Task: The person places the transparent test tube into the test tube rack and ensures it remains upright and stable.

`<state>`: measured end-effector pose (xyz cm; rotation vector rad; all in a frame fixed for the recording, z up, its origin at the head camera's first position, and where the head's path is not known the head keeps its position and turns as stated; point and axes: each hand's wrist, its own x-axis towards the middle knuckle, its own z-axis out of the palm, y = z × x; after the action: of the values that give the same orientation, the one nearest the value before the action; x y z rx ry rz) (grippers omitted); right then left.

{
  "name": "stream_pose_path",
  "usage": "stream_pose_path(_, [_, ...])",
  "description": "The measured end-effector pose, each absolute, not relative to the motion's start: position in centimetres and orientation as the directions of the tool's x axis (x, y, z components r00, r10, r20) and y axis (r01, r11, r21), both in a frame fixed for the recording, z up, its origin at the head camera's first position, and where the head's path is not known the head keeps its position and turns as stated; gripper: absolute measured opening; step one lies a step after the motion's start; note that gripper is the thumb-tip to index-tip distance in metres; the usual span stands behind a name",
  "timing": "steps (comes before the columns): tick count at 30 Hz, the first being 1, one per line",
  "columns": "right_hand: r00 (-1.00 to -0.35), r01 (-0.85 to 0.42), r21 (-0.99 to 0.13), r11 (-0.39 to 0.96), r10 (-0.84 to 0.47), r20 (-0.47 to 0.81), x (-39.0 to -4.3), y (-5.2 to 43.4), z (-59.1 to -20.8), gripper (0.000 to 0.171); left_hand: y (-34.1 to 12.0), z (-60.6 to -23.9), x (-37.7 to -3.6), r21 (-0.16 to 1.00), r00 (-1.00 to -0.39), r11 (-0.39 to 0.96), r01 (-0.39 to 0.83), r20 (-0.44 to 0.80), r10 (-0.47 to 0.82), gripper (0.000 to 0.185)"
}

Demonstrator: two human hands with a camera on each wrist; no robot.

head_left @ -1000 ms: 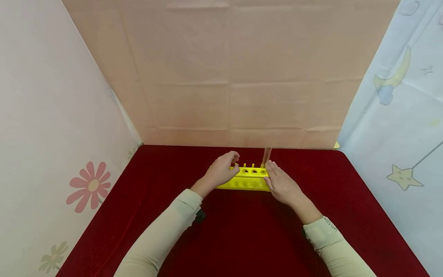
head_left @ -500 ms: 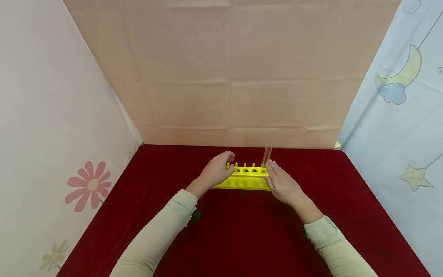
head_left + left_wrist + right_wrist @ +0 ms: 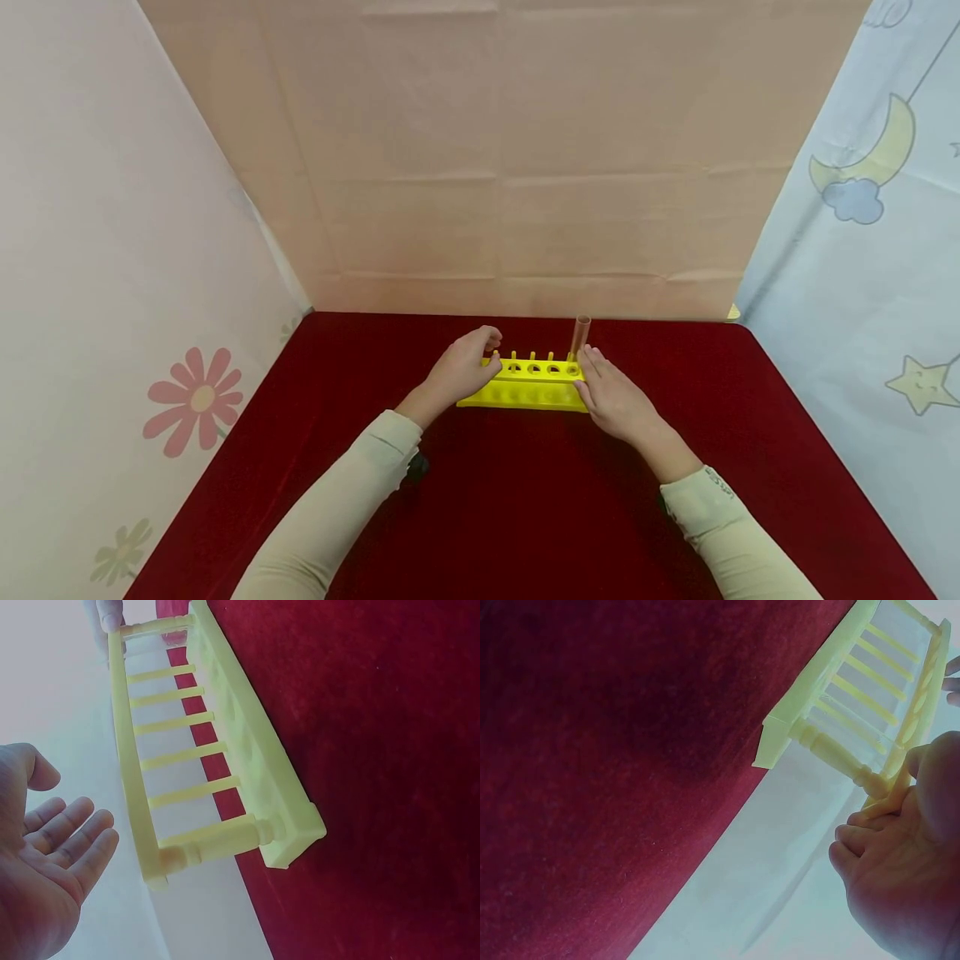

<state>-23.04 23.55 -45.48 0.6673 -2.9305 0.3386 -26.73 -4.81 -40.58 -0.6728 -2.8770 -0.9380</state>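
A yellow test tube rack (image 3: 525,395) stands on the red cloth, with a row of round holes in its top bar and a row of pegs behind. One clear test tube (image 3: 581,335) stands upright at its right end. My right hand (image 3: 618,402) grips that end of the top bar, thumb in front and fingers round the far side, as the right wrist view shows. By the rack's left end is my left hand (image 3: 459,367), its fingers loosely bent. In the left wrist view, a gap separates the left hand (image 3: 52,855) from the rack (image 3: 255,727).
A dark red cloth (image 3: 525,517) covers the table. Behind it rises a creased tan backdrop (image 3: 495,167). Pale printed sheets flank both sides, the left one (image 3: 112,208) with flowers, the right one (image 3: 840,275) with a moon and star.
My left hand has shifted left along the rack, uncovering more of its holes and pegs. My right hand stays at the right end, and the test tube has not moved.
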Motion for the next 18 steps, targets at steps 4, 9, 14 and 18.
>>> stream_pose_path(4, [-0.898, -0.437, -0.189, 0.879, -0.413, 0.151, -23.1, 23.6, -45.3, 0.061, -5.0, -40.6, -26.8, 0.543, -0.903, 0.725, 0.423, 0.185, 0.389, 0.036])
stream_pose_path(9, [-0.9, -0.433, -0.196, 0.88, -0.411, 0.145, -23.0, 23.5, -45.3, 0.061, -5.5, -40.8, -26.8, 0.545, -0.903, 0.723, 0.425, 0.193, 0.385, 0.037])
stream_pose_path(14, [-0.895, -0.441, -0.195, 0.876, -0.414, 0.166, -22.8, 23.4, -45.2, 0.059, -5.7, -40.8, -26.7, 0.546, -0.908, 0.729, 0.413, 0.183, 0.377, 0.037])
stream_pose_path(18, [-0.891, -0.448, -0.196, 0.872, -0.416, 0.184, -22.8, 23.5, -45.2, 0.059, -5.9, -40.8, -26.7, 0.549, -0.911, 0.731, 0.406, 0.18, 0.371, 0.037])
